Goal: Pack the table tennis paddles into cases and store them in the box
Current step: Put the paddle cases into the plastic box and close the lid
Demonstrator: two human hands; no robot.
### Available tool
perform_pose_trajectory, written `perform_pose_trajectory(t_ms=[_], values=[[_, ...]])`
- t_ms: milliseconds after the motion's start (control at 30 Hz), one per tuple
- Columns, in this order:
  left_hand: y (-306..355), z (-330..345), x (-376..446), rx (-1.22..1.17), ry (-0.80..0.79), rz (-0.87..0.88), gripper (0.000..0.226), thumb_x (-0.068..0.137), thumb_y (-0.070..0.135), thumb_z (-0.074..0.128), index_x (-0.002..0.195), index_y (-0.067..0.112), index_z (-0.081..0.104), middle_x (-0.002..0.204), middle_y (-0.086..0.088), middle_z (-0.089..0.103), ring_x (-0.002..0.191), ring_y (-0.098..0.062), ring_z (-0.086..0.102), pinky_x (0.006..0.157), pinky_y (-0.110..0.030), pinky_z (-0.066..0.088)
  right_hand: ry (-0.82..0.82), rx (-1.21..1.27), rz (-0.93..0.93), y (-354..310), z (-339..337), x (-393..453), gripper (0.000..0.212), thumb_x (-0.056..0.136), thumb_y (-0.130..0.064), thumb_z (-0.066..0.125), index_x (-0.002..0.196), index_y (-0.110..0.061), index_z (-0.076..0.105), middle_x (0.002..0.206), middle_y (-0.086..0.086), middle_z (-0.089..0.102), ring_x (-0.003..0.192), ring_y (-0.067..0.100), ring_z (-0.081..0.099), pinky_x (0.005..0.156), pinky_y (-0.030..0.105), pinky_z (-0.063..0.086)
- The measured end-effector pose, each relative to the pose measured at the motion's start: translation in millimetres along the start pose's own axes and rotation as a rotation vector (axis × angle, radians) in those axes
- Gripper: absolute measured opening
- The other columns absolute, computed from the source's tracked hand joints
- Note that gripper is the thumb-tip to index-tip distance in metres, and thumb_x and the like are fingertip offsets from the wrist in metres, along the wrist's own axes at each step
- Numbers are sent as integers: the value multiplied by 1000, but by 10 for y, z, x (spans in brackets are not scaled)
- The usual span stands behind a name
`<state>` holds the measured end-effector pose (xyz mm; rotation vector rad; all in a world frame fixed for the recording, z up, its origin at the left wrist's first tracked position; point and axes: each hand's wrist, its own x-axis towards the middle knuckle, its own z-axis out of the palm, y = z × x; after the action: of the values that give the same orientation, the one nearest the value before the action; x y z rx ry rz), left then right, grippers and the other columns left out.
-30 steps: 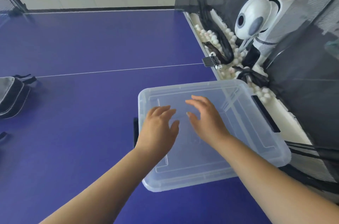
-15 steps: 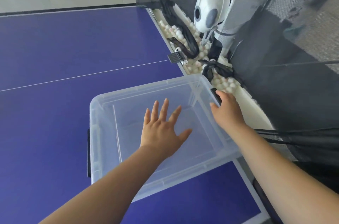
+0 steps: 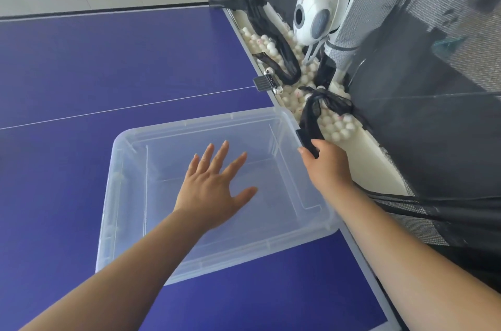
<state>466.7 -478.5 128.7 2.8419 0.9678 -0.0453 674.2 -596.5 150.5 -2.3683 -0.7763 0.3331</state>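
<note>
A clear plastic box (image 3: pixel 127 141) with its clear lid on stands on the blue table tennis table (image 3: pixel 81 73), near the table's right edge. My left hand (image 3: pixel 214 189) lies flat on the middle of the lid with its fingers spread and holds nothing. My right hand (image 3: pixel 328 165) is at the box's right side, its fingers curled over the black latch (image 3: pixel 305 141). The inside of the box looks empty through the plastic. No paddle or case is in view.
A white ball machine (image 3: pixel 314 13) stands beyond the table's right edge, over a trough of several white balls (image 3: pixel 339 124). Black netting (image 3: pixel 433 141) surrounds it and drapes near my right forearm. A small black clamp (image 3: pixel 264 82) sits on the table edge behind the box.
My right hand has moved from the lid's top to the latch on the box's right side. My left hand has spread flat on the lid. The view has turned right, dropping the grey bag.
</note>
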Motion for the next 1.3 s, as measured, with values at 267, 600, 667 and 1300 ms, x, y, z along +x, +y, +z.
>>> perform_pose_trajectory(t_ms=[267, 600, 667, 1300], values=[[2, 1, -13, 3, 2, 1, 79, 80, 83, 2, 150, 48, -8, 162, 6, -18, 149, -21, -19, 122, -44, -6, -23, -57, 61, 159, -39, 139, 37, 103, -26, 39, 71, -13, 51, 67, 2, 50, 73, 28, 52, 55, 31, 33], [1, -25, -23, -23, -5, -5, 80, 80, 83, 4, 151, 48, -4, 162, 6, -15, 149, -21, -17, 122, -44, -5, 113, -79, -170, 77, 35, 59, 53, 91, -26, 64, 139, -11, 48, 138, 7, 43, 129, 25, 40, 105, 27, 30], [-6, -48, -31, -67, -5, 0, 80, 81, 83, 11, 152, 47, 4, 163, 7, -11, 150, -20, -15, 122, -43, -5, 165, -72, -220, 60, 14, 18, 47, 90, -21, 65, 134, -11, 54, 134, 6, 47, 126, 25, 42, 102, 26, 31], [-702, -330, -1035, -257, 135, -776, 61, 96, 41, 48, 147, 13, 31, 142, -12, 42, 127, -36, 35, 101, -47, 34, 61, -219, -50, 41, 61, -234, 33, 100, -22, 48, 122, 1, 57, 121, 19, 48, 100, 34, 55, 88, 41, 47]])
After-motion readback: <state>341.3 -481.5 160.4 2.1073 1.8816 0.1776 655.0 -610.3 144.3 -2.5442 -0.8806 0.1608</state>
